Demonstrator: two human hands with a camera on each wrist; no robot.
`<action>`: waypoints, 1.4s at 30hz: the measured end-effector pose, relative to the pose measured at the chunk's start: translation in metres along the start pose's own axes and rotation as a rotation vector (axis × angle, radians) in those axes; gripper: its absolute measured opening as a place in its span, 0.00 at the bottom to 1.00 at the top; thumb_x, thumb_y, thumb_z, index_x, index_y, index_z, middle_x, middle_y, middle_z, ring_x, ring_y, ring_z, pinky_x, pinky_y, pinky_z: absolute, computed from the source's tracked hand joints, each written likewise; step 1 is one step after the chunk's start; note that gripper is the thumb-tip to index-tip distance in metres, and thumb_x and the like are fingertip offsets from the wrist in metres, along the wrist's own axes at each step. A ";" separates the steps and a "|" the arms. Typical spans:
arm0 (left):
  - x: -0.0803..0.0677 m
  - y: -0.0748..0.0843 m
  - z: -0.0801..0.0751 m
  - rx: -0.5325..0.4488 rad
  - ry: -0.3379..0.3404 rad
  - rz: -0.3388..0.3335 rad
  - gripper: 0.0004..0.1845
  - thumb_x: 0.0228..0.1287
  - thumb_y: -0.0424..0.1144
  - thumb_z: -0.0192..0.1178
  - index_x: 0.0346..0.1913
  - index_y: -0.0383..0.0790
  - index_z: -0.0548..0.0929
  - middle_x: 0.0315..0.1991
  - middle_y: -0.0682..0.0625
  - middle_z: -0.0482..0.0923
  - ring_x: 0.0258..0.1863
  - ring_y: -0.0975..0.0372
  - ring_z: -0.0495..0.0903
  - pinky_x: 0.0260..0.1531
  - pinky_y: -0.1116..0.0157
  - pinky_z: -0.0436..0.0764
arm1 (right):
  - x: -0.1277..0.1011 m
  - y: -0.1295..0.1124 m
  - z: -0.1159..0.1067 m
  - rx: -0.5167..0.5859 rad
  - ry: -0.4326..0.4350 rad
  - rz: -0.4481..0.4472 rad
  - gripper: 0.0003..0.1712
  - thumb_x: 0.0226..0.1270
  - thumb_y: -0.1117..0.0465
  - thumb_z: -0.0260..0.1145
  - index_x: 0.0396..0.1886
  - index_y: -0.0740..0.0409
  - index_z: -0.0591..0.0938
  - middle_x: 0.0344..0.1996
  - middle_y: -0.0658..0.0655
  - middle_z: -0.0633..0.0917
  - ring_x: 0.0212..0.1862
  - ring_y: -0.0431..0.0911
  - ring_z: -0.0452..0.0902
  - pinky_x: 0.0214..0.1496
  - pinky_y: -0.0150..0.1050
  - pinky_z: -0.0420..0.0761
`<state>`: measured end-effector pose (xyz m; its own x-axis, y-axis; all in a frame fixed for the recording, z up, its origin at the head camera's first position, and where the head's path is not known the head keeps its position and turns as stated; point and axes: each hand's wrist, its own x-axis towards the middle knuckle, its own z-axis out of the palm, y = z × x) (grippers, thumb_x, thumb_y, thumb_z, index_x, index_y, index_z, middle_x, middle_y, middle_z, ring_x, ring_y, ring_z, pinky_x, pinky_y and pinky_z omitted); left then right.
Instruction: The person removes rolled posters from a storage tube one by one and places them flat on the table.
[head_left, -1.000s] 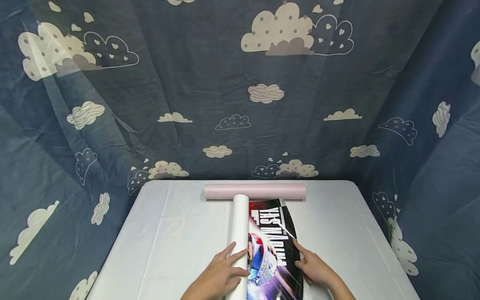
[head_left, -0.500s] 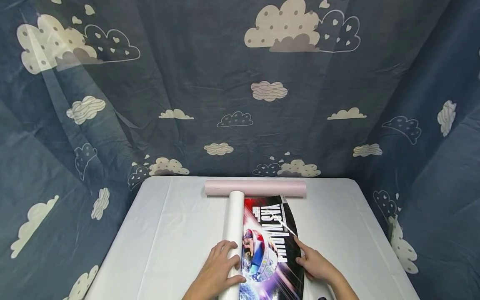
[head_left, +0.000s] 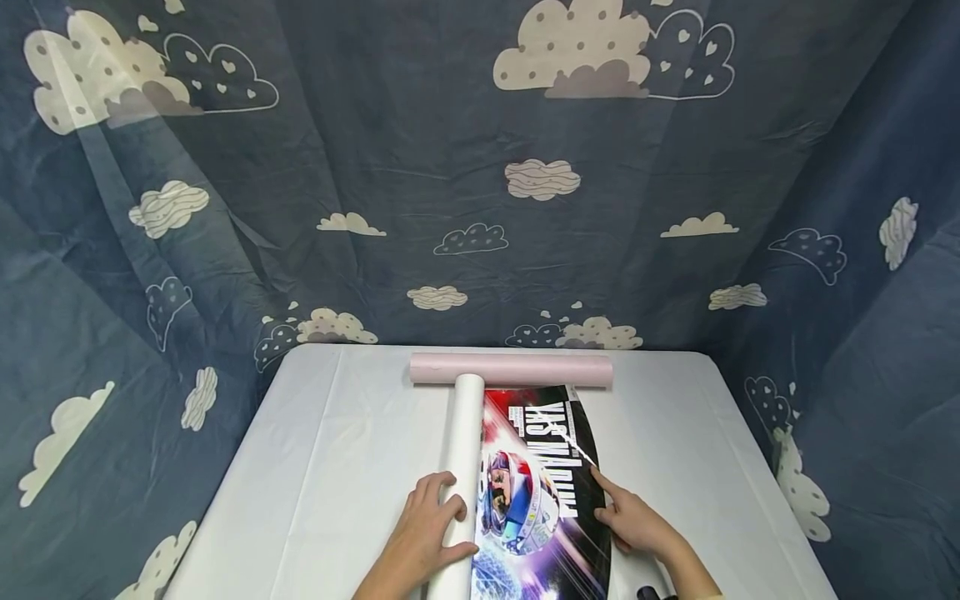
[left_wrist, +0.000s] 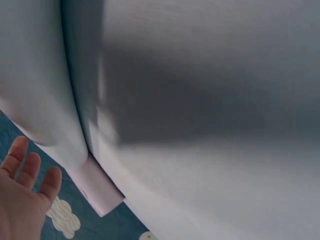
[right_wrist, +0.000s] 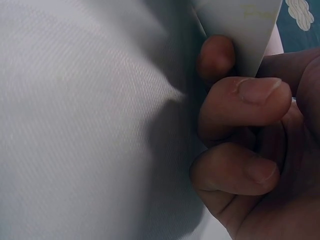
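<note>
Rolling leftward under the flat left hand point(head_left: 422, 533), the poster point(head_left: 540, 492) shows more print; the right hand point(head_left: 633, 523) pinches its right edge.

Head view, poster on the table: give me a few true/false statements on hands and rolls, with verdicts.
1. The left hand rests on the white rolled part of the poster. True.
2. The right hand holds the pink tube. False: it holds the right edge of the poster's printed side; the tube lies untouched at the far side of the table.
3. The pink tube lies crosswise at the far end of the white roll. True.
4. The poster is fully rolled up. False: a printed stretch with a helmet picture lies open between the hands.
5. The backdrop is plain white. False: it is a dark blue cloth with cloud shapes.
</note>
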<state>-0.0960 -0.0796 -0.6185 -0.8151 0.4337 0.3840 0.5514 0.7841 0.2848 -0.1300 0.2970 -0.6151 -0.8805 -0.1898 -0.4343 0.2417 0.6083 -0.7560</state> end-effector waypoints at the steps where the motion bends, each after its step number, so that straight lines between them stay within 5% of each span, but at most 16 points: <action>1: -0.001 -0.001 0.000 -0.003 0.000 0.003 0.24 0.47 0.62 0.81 0.39 0.59 0.79 0.65 0.46 0.74 0.67 0.51 0.71 0.58 0.56 0.78 | 0.000 0.000 0.000 0.002 0.002 0.000 0.46 0.73 0.65 0.63 0.86 0.64 0.54 0.10 0.48 0.74 0.08 0.37 0.64 0.14 0.28 0.63; 8: -0.004 -0.007 -0.003 -0.006 0.013 0.128 0.11 0.57 0.46 0.75 0.43 0.66 0.90 0.71 0.45 0.76 0.70 0.44 0.72 0.61 0.49 0.80 | -0.001 0.001 -0.004 0.010 0.001 -0.008 0.47 0.72 0.66 0.63 0.86 0.65 0.53 0.10 0.48 0.73 0.08 0.37 0.64 0.13 0.29 0.63; 12: -0.007 -0.007 -0.005 -0.027 -0.010 0.112 0.08 0.62 0.42 0.70 0.39 0.64 0.90 0.73 0.47 0.77 0.71 0.43 0.72 0.61 0.45 0.79 | -0.002 0.002 -0.006 0.020 0.010 0.001 0.47 0.72 0.66 0.64 0.85 0.65 0.54 0.10 0.48 0.73 0.08 0.37 0.64 0.14 0.29 0.64; 17: -0.009 -0.007 -0.007 -0.023 -0.039 0.048 0.03 0.68 0.49 0.69 0.36 0.64 0.85 0.71 0.53 0.79 0.73 0.45 0.71 0.62 0.45 0.78 | -0.002 0.004 -0.007 0.016 0.026 0.020 0.47 0.72 0.66 0.64 0.86 0.63 0.55 0.10 0.49 0.73 0.08 0.38 0.64 0.14 0.29 0.65; 26: -0.005 -0.013 -0.011 0.051 -0.001 0.049 0.15 0.60 0.58 0.75 0.31 0.59 0.78 0.60 0.58 0.83 0.64 0.53 0.76 0.53 0.55 0.78 | -0.002 0.008 -0.011 0.004 0.029 0.032 0.47 0.72 0.65 0.64 0.86 0.61 0.55 0.10 0.49 0.73 0.09 0.38 0.64 0.14 0.29 0.63; 35: -0.004 -0.018 -0.009 0.145 0.058 0.054 0.13 0.60 0.62 0.73 0.42 0.63 0.88 0.55 0.49 0.77 0.58 0.52 0.73 0.46 0.59 0.73 | -0.005 0.006 -0.017 0.002 0.034 0.053 0.47 0.71 0.66 0.63 0.86 0.61 0.55 0.10 0.49 0.74 0.09 0.38 0.64 0.14 0.29 0.63; 42: -0.007 -0.018 -0.011 0.162 0.100 -0.006 0.14 0.58 0.61 0.73 0.35 0.59 0.84 0.55 0.47 0.76 0.58 0.52 0.73 0.48 0.57 0.74 | -0.008 0.006 -0.018 -0.004 0.046 0.071 0.46 0.72 0.65 0.64 0.86 0.61 0.56 0.10 0.49 0.74 0.09 0.38 0.64 0.14 0.29 0.63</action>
<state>-0.0986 -0.1018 -0.6171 -0.7920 0.3894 0.4703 0.5044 0.8512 0.1447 -0.1294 0.3161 -0.6071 -0.8789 -0.1105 -0.4640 0.3028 0.6224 -0.7218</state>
